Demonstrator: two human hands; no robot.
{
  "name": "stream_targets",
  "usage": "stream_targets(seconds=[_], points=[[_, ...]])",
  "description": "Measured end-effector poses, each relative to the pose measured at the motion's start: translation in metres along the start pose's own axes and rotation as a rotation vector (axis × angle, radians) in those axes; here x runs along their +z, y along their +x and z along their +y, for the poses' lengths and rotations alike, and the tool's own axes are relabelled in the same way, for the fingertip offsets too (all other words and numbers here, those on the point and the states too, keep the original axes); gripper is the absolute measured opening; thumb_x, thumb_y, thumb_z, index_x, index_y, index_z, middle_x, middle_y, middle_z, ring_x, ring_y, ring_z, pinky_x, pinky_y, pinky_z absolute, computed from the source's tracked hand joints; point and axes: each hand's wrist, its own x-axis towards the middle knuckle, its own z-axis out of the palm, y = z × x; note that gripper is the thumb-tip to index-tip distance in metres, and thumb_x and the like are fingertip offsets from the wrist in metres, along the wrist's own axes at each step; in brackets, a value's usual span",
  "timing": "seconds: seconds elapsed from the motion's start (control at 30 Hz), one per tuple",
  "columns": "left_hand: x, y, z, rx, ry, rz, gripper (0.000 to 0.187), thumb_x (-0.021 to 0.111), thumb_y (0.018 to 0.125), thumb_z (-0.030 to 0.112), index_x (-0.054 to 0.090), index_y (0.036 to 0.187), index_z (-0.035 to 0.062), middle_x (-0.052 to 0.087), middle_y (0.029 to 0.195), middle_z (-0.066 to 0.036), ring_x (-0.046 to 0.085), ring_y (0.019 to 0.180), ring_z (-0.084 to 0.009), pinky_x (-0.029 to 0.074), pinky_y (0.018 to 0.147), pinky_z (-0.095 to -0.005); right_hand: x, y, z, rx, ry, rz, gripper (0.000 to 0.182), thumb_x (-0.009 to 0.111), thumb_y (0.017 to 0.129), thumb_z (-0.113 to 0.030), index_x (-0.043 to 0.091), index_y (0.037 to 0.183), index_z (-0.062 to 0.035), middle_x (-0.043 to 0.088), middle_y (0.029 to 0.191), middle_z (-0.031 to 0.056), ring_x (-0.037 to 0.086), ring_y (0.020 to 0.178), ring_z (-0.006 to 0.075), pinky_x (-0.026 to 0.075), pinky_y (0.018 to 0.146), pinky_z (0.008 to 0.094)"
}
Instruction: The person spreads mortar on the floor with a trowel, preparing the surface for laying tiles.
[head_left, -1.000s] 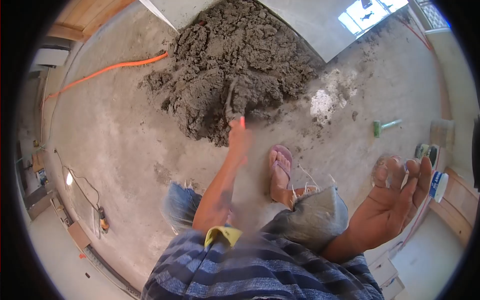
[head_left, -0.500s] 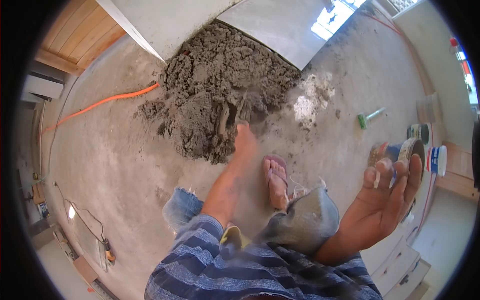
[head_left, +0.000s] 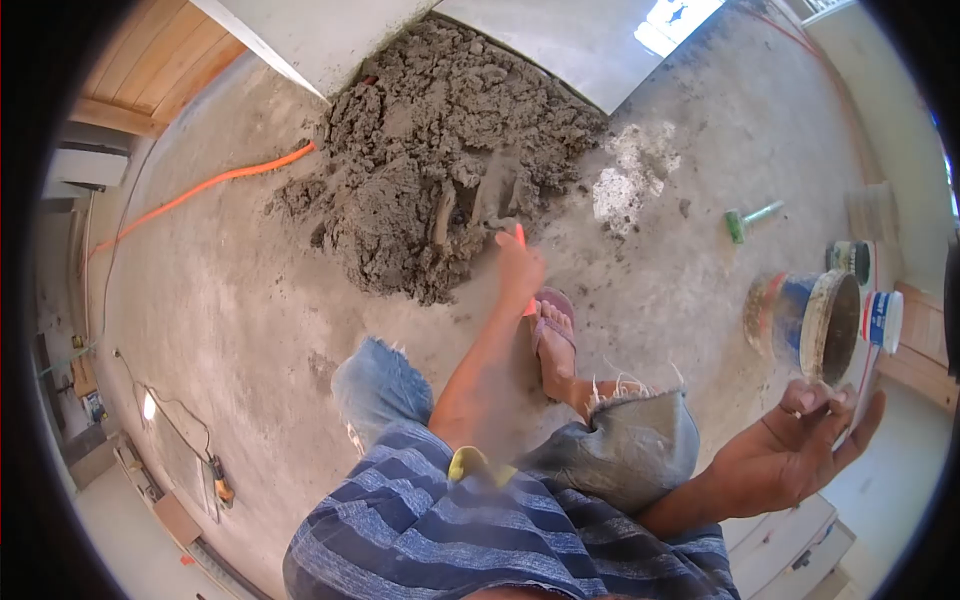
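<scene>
Orange-handled tool [head_left: 520, 236] is clenched in the left hand [head_left: 519, 268] beside clumpy grey mortar [head_left: 430, 150]; the right hand [head_left: 795, 460], released, hovers near a dirty-rimmed blue bucket [head_left: 797, 318].

Left hand [head_left: 521, 274] grips orange-handled tool [head_left: 520, 238] at mortar heap [head_left: 440, 150]; right hand [head_left: 795, 460] near bucket [head_left: 815, 325].

Left hand [head_left: 520, 272] is covering the mid part of the orange handle [head_left: 521, 238]. Blade [head_left: 497, 226] is blurring into the mortar [head_left: 455, 130]; can't tell its shape. Haze is smearing the shirt [head_left: 440, 510] front and left forearm [head_left: 468, 385]. Bucket [head_left: 785, 318] inside is going too dark to read. Tub [head_left: 881, 321] lettering is showing too small. Top edge is cutting off both pale panels [head_left: 545, 40]; dark rim is clipping the planks [head_left: 160, 65].
</scene>
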Motion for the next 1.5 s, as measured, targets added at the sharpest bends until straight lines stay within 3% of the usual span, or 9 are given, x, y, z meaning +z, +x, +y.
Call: stream_targets(seconds=[0.07,0.27,0.37,0.57,0.73,0.8,0.93,1.4,1.5], points=[[0.002,-0.001,-0.016,-0.014,-0.088,0.168,0.039,0.05,0.079,0.011,0.033,0.106,-0.0108,0.057,0.095,-0.039,0.057,0.095,-0.0518,0.044,0.086,-0.0521,-0.004,0.005,0.002,-0.022,-0.068,0.029,0.037,0.046,0.097,-0.008,0.04,0.13,0.0068,0.048,0.093,0.0074,0.042,0.072,0.0117,0.037,0.063,0.0209],[-0.038,0.016,-0.026,-0.072,0.182,-0.085,0.032,0.048,0.081,0.007,0.035,0.107,-0.0056,0.06,0.092,-0.035,0.059,0.091,-0.0498,0.047,0.078,-0.0537,-0.018,0.006,0.004,-0.043,0.029,-0.047,0.035,0.049,0.096,-0.01,0.043,0.128,0.0053,0.053,0.089,0.0088,0.045,0.076,0.0151,0.039,0.069,0.0258],[-0.057,-0.008,-0.048,0.051,0.276,-0.121,0.029,0.049,0.085,0.015,0.037,0.105,-0.0026,0.06,0.089,-0.035,0.059,0.087,-0.0507,0.046,0.076,-0.0554,0.005,0.001,0.002,-0.036,-0.049,-0.052,0.036,0.045,0.097,-0.008,0.04,0.129,0.0063,0.05,0.088,0.0107,0.042,0.07,0.0109,0.039,0.063,0.022],[-0.123,-0.073,-0.065,-0.025,0.328,-0.015,0.038,0.047,0.093,0.036,0.039,0.105,0.0007,0.061,0.082,-0.032,0.06,0.079,-0.0505,0.048,0.071,-0.0569,0.032,-0.013,-0.003,0.042,0.002,-0.095,0.038,0.043,0.097,-0.01,0.039,0.132,0.005,0.051,0.097,0.0124,0.041,0.072,0.0115,0.044,0.069,0.0214],[-0.208,-0.074,-0.106,-0.005,0.59,0.085,0.04,0.043,0.094,0.041,0.042,0.105,0.0029,0.063,0.082,-0.029,0.062,0.078,-0.0467,0.05,0.071,-0.0542,0.052,-0.033,0.002,0.08,0.11,-0.198,0.04,0.047,0.095,-0.011,0.041,0.131,0.0059,0.054,0.106,0.0111,0.048,0.078,0.0133,0.045,0.082,0.0291],[-0.235,-0.073,-0.1,-0.036,0.656,0.046,0.04,0.043,0.094,0.042,0.043,0.106,0.0043,0.064,0.083,-0.028,0.063,0.078,-0.0454,0.05,0.072,-0.0527,0.069,-0.047,-0.002,0.054,0.036,-0.259,0.043,0.047,0.094,-0.011,0.038,0.133,0.0065,0.052,0.103,0.0088,0.047,0.077,0.0126,0.042,0.076,0.0266],[-0.259,-0.05,-0.125,0.011,0.816,-0.087,0.04,0.043,0.094,0.044,0.046,0.106,0.0057,0.065,0.085,-0.025,0.064,0.082,-0.0429,0.051,0.074,-0.0501,0.093,-0.065,-0.001,0.354,0.422,-0.345,0.051,0.047,0.092,-0.009,0.03,0.138,0.0068,0.05,0.097,0.0068,0.045,0.075,0.012,0.035,0.068,0.0238],[-0.34,0.143,-0.092,-0.075,0.706,0.127,0.049,0.04,0.094,0.047,0.052,0.113,0.0039,0.064,0.1,-0.023,0.061,0.096,-0.0417,0.048,0.083,-0.0496,0.169,-0.07,0.073,0.392,0.409,-0.701,0.058,0.047,0.092,-0.008,0.02,0.141,0.0064,0.052,0.1,0.0093,0.048,0.077,0.0107,0.039,0.069,0.0265],[-0.28,0.084,-0.054,-0.037,0.806,-0.023,0.049,0.038,0.096,0.046,0.049,0.11,0.0009,0.064,0.087,-0.021,0.065,0.073,-0.0364,0.052,0.061,-0.0464,0.199,-0.061,0.116,0.253,0.547,-0.815,0.052,0.045,0.093,-0.007,0.023,0.138,0.0087,0.053,0.099,0.0096,0.048,0.075,0.0118,0.04,0.07,0.0272]])
